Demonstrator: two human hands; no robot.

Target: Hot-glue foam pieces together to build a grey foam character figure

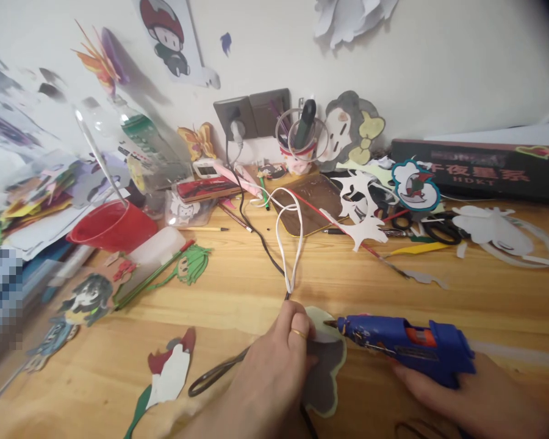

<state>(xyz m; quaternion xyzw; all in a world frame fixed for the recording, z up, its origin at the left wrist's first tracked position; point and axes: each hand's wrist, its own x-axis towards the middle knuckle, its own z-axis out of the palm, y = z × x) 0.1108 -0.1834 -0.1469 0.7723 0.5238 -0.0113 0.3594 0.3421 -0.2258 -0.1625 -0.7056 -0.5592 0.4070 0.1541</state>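
A blue glue gun (407, 344) is gripped in my right hand (480, 396) at the lower right, its metal nozzle pointing left over a grey and pale-green paper cutout (326, 366). My left hand (279, 360) is closed beside that nozzle, at the cutout's left edge; a ring shows on one finger. What its fingertips hold is hidden. A black cord (215, 372) passes under this hand, and a white cable loop (289, 244) rises just beyond it. To the left lies a white, red and green paper piece (171, 372).
A red cup (112, 225) and a green-capped bottle (146, 140) stand at the left. Paper cutouts, black scissors (443, 228) and a brush lie at the right. Behind are a pen holder (297, 155), a wall socket (251, 116) and a black box (485, 174).
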